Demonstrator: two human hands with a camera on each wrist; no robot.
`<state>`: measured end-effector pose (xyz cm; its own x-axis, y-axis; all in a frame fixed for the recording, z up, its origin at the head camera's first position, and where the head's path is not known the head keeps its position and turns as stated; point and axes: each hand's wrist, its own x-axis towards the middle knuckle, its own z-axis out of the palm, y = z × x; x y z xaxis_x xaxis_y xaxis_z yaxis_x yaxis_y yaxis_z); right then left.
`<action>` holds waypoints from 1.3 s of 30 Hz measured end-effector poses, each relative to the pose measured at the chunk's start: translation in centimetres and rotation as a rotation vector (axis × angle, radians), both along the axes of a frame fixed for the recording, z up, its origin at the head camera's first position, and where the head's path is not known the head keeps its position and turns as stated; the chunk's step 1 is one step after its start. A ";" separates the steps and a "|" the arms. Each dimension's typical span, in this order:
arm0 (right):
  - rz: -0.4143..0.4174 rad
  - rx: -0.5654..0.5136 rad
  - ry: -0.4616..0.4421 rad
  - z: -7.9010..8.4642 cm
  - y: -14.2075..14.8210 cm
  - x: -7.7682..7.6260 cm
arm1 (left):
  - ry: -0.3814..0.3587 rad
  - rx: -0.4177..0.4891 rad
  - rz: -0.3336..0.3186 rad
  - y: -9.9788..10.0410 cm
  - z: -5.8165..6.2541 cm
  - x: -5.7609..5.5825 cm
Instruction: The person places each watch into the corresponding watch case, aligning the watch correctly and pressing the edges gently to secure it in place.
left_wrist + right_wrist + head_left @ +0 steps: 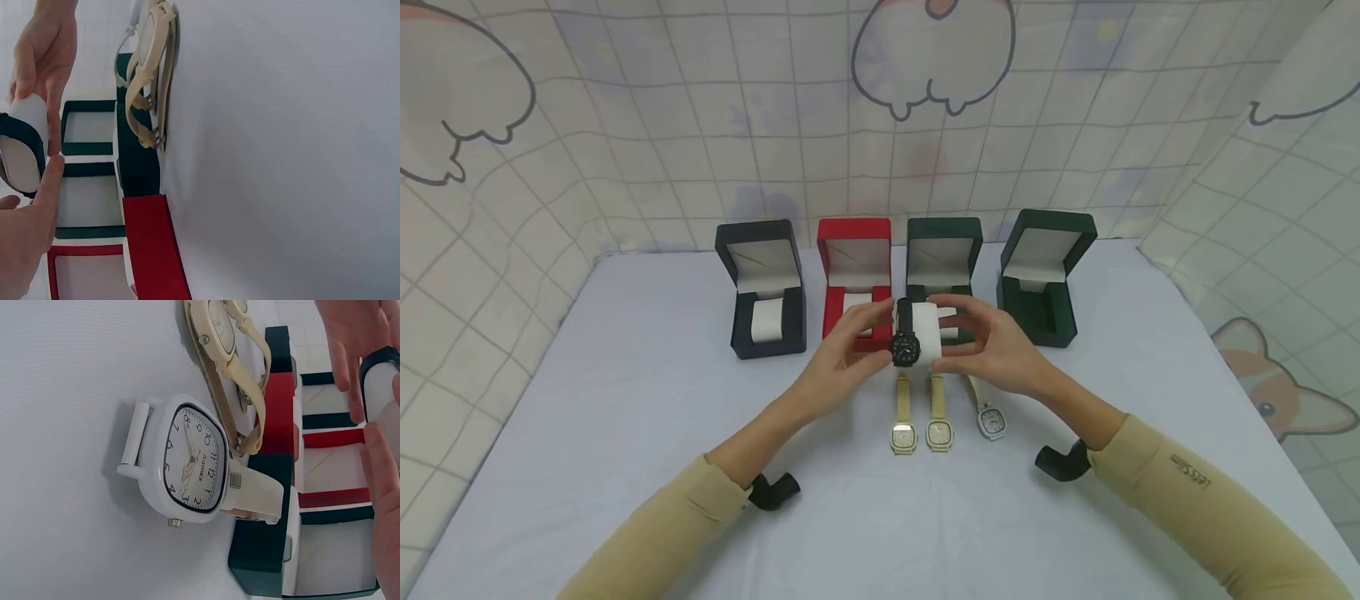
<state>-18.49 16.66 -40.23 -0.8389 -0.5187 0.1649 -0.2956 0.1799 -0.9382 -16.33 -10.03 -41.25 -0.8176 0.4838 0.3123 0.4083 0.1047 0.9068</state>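
Up in front of me a black watch [906, 348] hangs against the left part of a white cushion [928, 333]; its dark strap [22, 140] passes over the cushion. My left hand [842, 358] grips the watch side between thumb and fingers. From the other side my right hand [996, 346] pinches the cushion's right end. Below the hands lie two beige watches [903, 437] with cream straps, and a white watch [197, 459] with a square face and pale strap, turned at an angle nearest my right hand.
Along the back stand open watch boxes: a black one [767, 350] with a white cushion, a red one [854, 227], a green one [944, 227], and a green one [1037, 332] whose green interior shows. White cloth covers the table [625, 400]; a patterned curtain [820, 158] hangs behind.
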 end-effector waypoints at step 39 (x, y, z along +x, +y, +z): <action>0.018 0.009 -0.012 -0.6 -0.5 0.0 | -0.332 0.008 -0.069 -0.5 1.2 -0.5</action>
<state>-18.50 16.12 -40.79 -0.8313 -0.5353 0.1498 -0.2875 0.1834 -0.9401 -16.84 -10.53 -40.01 -0.8410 0.5398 0.0382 0.0961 0.0796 0.9922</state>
